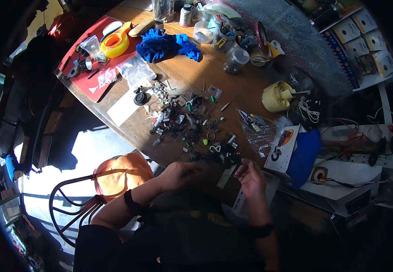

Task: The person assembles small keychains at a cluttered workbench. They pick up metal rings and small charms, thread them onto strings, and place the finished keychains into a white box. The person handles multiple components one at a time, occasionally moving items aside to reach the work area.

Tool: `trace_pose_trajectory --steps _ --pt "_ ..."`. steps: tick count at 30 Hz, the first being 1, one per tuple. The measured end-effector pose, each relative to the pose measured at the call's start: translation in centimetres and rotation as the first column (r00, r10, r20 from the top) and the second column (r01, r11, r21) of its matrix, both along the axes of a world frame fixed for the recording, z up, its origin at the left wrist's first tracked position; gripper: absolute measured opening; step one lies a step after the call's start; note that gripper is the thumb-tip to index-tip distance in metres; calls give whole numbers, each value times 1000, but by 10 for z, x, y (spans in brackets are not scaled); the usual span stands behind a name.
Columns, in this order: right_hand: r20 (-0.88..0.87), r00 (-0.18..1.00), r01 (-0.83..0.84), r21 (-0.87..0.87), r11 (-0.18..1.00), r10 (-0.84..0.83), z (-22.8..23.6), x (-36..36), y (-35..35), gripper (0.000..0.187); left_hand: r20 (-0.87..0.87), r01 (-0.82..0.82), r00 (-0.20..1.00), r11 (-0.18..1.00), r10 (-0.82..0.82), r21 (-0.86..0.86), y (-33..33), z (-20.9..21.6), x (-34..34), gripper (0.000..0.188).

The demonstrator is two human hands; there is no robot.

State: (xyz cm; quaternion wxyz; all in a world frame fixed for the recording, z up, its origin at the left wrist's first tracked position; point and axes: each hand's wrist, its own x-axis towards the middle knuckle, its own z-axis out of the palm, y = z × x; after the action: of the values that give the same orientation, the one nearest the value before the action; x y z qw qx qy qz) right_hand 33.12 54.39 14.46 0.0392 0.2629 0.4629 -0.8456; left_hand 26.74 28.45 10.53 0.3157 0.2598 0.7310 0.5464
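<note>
**Small parts in a mixed heap, both hands near its dark end**

L hand (178, 176): fingers stretched toward R, in shadow; can't tell if gripping. R hand (252, 181): fingers half-curled; can't tell if anything small's held. Small parts (192, 120) lie on bench (239, 93) just beyond both hands, a few bits apart, no neat groups visible; most looks unsorted, amt. done unclear. Print/labels: white box (278, 152) at R w/ pic, plus boxes (359, 38) upper R; lettering mostly too small.

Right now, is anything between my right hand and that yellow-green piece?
Yes: a cluster of small black and white parts lies between your right hand and the yellow-green piece.
</note>
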Motion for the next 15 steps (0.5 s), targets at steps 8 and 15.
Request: trace_pose_trajectory --steps 8,15 --pt "-153 984 100 61 993 -90 33 4 23 32 291 -407 882 911 372 68 -34 -11 -23 20" --pt "-207 934 305 39 952 -291 63 14 55 34 459 -669 707 720 538 187 -51 15 -49 28"
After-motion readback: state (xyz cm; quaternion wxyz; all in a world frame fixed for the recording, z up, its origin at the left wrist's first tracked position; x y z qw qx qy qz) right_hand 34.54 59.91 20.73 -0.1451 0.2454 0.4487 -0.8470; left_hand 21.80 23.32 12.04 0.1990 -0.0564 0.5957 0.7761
